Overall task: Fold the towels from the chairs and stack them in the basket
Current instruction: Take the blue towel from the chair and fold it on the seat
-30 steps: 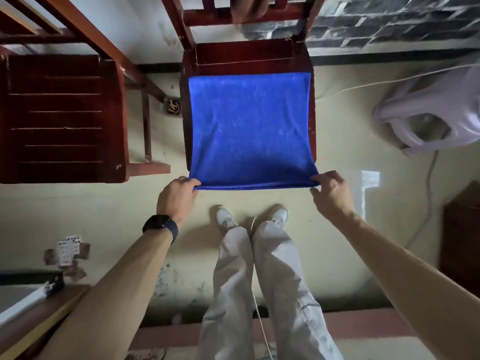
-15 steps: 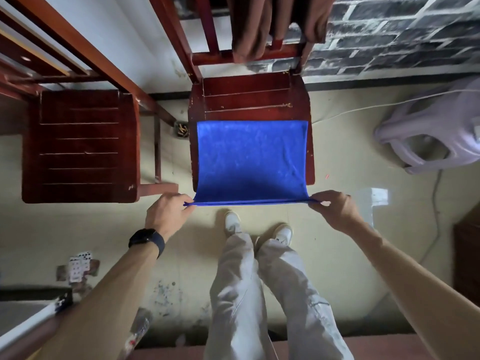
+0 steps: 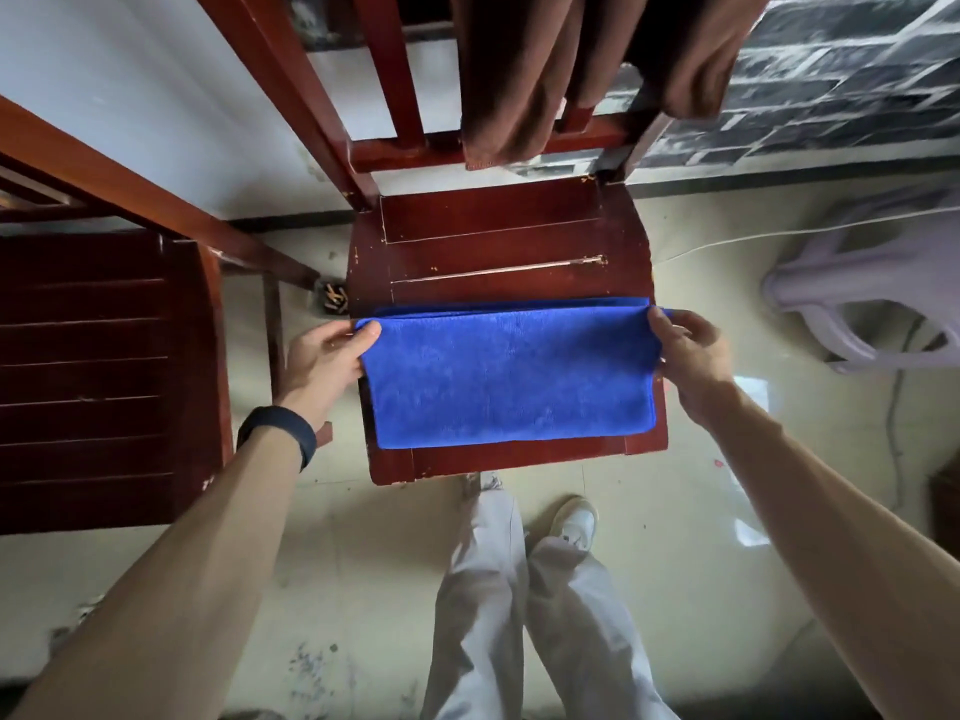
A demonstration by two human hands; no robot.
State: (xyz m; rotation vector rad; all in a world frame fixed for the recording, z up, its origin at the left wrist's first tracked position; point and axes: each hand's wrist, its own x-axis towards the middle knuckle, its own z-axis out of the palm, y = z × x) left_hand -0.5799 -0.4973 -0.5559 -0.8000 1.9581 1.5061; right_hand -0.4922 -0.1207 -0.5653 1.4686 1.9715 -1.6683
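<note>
A blue towel lies folded in half on the seat of the red-brown wooden chair in front of me. My left hand pinches the towel's far left corner between thumb and fingers. My right hand pinches the far right corner. The fold line runs along the near side of the seat. A brown towel hangs over the chair's backrest, its lower end bunched. No basket is in view.
A second dark wooden chair stands to the left. A pale plastic stool lies on its side at the right, with a cable on the floor beside it. My legs and shoes are below the chair, and a dark brick wall is behind it.
Both hands carried the towel's near edge away from me and over onto its far edge, so the towel is now doubled. The view tilted up, showing the backrest and the brown towel.
</note>
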